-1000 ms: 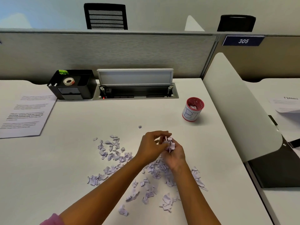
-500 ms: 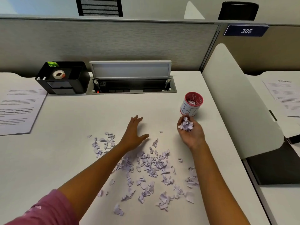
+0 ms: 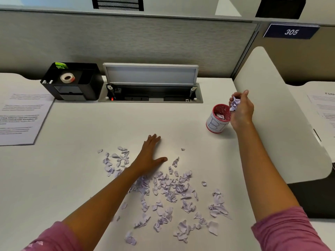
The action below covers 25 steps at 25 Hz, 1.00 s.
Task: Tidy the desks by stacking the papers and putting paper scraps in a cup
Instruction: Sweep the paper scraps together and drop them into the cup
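A red-rimmed white cup (image 3: 216,125) stands on the white desk (image 3: 81,174), with some scraps inside it. My right hand (image 3: 242,110) hovers just right of and above the cup's rim, closed on a clump of pale purple paper scraps (image 3: 235,104). My left hand (image 3: 151,156) lies flat and open on the desk at the top edge of a wide scatter of loose scraps (image 3: 170,192). A printed sheet (image 3: 20,118) lies at the far left, and another sheet (image 3: 324,109) lies on the neighbouring desk at the right.
A black desk organiser (image 3: 72,81) with a tape roll sits at the back left, beside an open cable box (image 3: 150,91) with its lid raised. A white curved divider (image 3: 282,113) separates the right desk. A grey partition runs along the back.
My hands have parted. The right hand carried its handful of scraps from the pile up to the cup's rim, while the left hand settled flat on the desk.
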{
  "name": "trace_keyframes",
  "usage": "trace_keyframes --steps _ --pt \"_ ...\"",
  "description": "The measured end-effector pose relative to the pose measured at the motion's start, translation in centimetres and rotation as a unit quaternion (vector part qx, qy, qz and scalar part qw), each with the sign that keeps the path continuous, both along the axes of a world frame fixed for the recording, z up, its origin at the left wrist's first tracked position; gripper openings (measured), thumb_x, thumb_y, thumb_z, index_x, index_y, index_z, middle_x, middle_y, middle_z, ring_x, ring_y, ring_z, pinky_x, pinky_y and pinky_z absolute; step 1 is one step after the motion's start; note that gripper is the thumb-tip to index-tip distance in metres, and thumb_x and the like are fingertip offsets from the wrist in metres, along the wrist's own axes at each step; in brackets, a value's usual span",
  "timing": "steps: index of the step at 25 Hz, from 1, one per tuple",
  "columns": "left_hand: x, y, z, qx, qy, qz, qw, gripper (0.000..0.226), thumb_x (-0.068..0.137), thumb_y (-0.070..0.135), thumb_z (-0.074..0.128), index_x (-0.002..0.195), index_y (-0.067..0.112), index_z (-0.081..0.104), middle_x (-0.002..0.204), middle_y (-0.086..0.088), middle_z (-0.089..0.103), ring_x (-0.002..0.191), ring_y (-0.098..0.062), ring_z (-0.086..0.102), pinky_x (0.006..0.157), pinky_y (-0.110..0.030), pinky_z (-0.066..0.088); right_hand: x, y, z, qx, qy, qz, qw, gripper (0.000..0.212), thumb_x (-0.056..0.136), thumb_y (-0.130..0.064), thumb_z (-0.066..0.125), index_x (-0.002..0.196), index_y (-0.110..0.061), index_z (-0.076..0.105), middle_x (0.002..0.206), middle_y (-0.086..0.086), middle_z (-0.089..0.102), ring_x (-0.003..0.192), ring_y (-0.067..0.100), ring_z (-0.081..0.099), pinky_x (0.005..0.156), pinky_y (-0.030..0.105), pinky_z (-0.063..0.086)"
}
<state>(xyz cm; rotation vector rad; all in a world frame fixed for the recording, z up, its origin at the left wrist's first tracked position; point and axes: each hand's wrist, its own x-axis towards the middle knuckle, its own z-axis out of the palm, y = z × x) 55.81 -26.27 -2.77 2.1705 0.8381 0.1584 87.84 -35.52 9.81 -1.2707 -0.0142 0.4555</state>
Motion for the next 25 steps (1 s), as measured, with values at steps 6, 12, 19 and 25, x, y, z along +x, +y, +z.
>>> trace_keyframes --steps 6,12,19,25 --pt "-0.1 0.1 0.0 0.005 0.004 0.002 1.0 0.083 0.084 0.042 0.072 0.152 0.017 0.03 0.163 -0.001 0.01 0.151 -0.018 0.001 0.123 -0.039 0.008 0.6 0.1 -1.1 -0.18 -0.13 0.104 0.969 0.053 0.102 -0.055 0.03 0.084 -0.024 0.069 0.095 -0.003 0.071 0.088 0.016 0.067 0.081 0.03 0.051" --pt "-0.4 0.2 0.4 0.01 0.015 0.001 1.0 0.085 0.084 0.042 0.072 0.152 0.015 0.029 0.163 0.001 0.013 0.151 -0.016 0.007 0.12 -0.032 0.01 -0.8 -1.8 -0.2 -0.149 -0.148 0.152 0.966 0.046 0.106 -0.044 0.03 0.094 -0.025 0.07 0.111 0.0 0.07 0.111 0.019 0.065 0.101 0.034 0.048" --pt "-1.2 -0.4 1.2 -0.007 0.019 0.008 1.0 0.073 0.088 0.025 0.072 0.15 0.013 0.035 0.16 -0.002 0.024 0.149 -0.018 0.016 0.118 -0.029 0.014 -11.1 -3.9 -4.6 -0.212 -0.195 0.227 0.93 0.019 0.099 -0.009 0.051 0.105 -0.012 0.069 0.109 0.005 0.069 0.1 0.015 0.062 0.09 0.024 0.044" --pt "-2.3 -1.6 2.2 0.005 0.023 -0.051 0.998 0.051 0.096 0.003 0.052 0.146 0.007 0.041 0.156 -0.008 0.033 0.147 -0.023 0.026 0.12 -0.032 0.019 -17.6 -5.3 -10.5 -0.383 -0.316 0.393 0.774 0.045 0.103 -0.016 0.044 0.147 -0.011 0.039 0.159 0.009 0.026 0.148 0.024 0.023 0.119 0.029 0.018"
